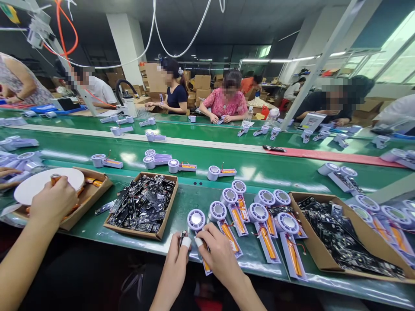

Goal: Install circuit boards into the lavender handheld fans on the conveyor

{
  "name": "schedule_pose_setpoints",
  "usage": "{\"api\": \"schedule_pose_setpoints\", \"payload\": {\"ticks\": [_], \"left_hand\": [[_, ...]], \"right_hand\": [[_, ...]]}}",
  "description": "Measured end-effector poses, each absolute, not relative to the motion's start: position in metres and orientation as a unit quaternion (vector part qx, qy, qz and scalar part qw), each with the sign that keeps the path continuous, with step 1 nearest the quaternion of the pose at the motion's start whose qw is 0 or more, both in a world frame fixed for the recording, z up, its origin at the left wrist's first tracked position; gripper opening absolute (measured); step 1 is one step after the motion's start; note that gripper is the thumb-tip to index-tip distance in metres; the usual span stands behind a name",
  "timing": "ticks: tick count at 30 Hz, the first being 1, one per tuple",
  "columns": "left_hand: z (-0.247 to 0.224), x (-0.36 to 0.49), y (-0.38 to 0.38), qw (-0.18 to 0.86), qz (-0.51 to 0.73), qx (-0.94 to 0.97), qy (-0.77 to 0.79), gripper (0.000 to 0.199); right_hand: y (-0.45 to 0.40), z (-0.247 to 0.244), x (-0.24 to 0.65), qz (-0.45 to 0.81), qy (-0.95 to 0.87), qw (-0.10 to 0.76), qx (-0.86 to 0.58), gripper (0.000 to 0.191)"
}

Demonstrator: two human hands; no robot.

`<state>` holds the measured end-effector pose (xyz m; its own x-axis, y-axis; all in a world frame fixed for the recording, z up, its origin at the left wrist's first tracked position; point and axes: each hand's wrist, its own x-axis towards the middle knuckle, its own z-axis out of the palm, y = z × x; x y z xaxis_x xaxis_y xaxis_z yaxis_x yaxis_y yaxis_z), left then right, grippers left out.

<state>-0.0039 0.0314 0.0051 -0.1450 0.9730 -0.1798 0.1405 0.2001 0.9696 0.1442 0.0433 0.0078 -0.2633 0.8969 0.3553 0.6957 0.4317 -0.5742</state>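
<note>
Left grip closed, right grip curled, its hold impossible to tell, both at the near edge of the green worktop. Beside them, a cardboard tray of circuit boards; between them, a lilac plastic holder with a round white head just above, and, pinched in the left grip, a small black part.

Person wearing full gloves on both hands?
No, the left hand and right hand are bare except for white finger wraps.
</note>
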Motion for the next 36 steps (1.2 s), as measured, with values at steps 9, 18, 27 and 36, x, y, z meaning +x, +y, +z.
{"api": "schedule_pose_setpoints", "payload": {"ticks": [9,18,27,36], "left_hand": [[0.004,-0.002,0.03,0.377,0.381,0.6,0.594,0.024],[-0.003,-0.001,0.027,0.218,0.29,0.729,0.581,0.029],[0.011,-0.01,0.027,0.222,0.237,0.771,0.547,0.034],[0.024,-0.029,0.041,0.318,0.217,0.789,0.478,0.026]], "right_hand": [[0.047,0.014,0.144,0.112,-0.799,0.295,-0.512,0.017],[0.045,0.021,0.137,0.081,-0.795,0.269,-0.538,0.015],[0.043,0.006,0.141,0.137,-0.795,0.296,-0.512,0.019],[0.046,0.005,0.155,0.213,-0.786,0.327,-0.479,0.025]]}}
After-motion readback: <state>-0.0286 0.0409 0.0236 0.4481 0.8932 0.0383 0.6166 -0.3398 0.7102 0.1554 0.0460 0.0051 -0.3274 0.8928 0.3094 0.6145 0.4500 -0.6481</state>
